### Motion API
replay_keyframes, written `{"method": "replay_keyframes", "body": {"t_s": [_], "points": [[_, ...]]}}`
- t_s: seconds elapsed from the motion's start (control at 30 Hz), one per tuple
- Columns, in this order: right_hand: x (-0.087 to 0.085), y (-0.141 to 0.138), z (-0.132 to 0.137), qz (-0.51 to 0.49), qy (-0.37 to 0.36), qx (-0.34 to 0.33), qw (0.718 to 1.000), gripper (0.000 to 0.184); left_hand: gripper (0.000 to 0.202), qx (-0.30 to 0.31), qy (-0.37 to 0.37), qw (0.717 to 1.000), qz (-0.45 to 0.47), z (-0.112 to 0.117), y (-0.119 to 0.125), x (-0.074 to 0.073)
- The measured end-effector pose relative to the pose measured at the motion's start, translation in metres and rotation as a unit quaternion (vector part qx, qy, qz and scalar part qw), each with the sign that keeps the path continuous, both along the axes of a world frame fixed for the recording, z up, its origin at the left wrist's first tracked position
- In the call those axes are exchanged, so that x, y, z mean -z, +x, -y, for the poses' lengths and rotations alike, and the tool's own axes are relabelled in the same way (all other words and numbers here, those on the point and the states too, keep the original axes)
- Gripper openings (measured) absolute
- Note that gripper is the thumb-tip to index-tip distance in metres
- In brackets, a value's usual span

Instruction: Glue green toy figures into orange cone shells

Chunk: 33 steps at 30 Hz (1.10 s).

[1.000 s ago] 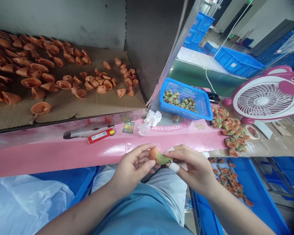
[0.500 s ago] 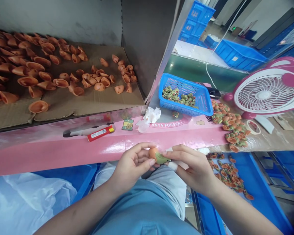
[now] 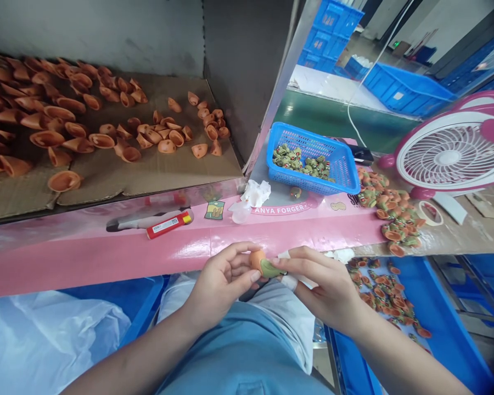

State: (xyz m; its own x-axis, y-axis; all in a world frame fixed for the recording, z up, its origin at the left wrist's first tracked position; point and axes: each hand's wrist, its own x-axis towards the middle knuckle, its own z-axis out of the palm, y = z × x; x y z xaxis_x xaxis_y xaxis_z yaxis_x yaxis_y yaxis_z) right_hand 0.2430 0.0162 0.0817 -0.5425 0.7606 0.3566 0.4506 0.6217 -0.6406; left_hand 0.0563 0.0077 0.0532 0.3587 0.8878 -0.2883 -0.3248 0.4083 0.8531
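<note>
The held piece (image 3: 265, 266) is orange and green.

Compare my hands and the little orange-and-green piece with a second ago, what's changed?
Very little: the right hand seems to have edged slightly leftward over the orange-and-green piece, covering more green. Nothing was taken up or let go; the left hand also still holds it. The blue basket and red-and-yellow item stayed put.

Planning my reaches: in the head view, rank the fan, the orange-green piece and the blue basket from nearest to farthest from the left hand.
1. Orange-green piece: in the left hand.
2. Blue basket: ahead, to the right.
3. Fan: far right.
</note>
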Motion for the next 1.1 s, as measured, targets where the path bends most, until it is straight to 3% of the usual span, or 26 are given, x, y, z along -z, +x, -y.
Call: {"method": "replay_keyframes", "body": {"t_s": [0.4,0.53,0.6,0.7,0.83,0.93,1.03,1.1], "points": [[0.004,0.001,0.0,-0.005,-0.006,-0.003,1.0,0.028,0.028,0.011,-0.011,1.0,-0.005,-0.003,0.002,0.004],[0.006,-0.001,-0.001,-0.012,-0.03,0.037,0.999,0.021,0.023,0.025,-0.035,0.999,0.004,-0.003,0.002,0.008],[0.008,-0.002,-0.002,-0.03,-0.069,0.074,0.994,0.015,0.024,0.029,-0.046,0.998,0.027,-0.001,0.002,0.011],[0.012,-0.003,-0.003,-0.079,-0.183,0.125,0.972,0.012,0.027,0.036,-0.036,0.997,0.064,0.001,0.002,0.017],[0.015,-0.005,-0.003,-0.111,-0.282,0.149,0.941,0.017,0.02,0.03,-0.01,0.999,0.0,0.002,0.006,0.02],[0.015,-0.006,-0.001,-0.081,-0.263,0.149,0.95,0.02,0.016,0.025,0.0,0.998,-0.066,0.0,0.008,0.018],[0.015,-0.006,0.0,-0.06,-0.189,0.113,0.973,0.014,0.019,0.03,0.001,0.996,-0.081,-0.001,0.008,0.017],[0.016,-0.005,0.0,-0.052,-0.129,0.069,0.988,0.021,0.02,0.035,-0.004,0.996,-0.084,-0.001,0.008,0.018]]}}
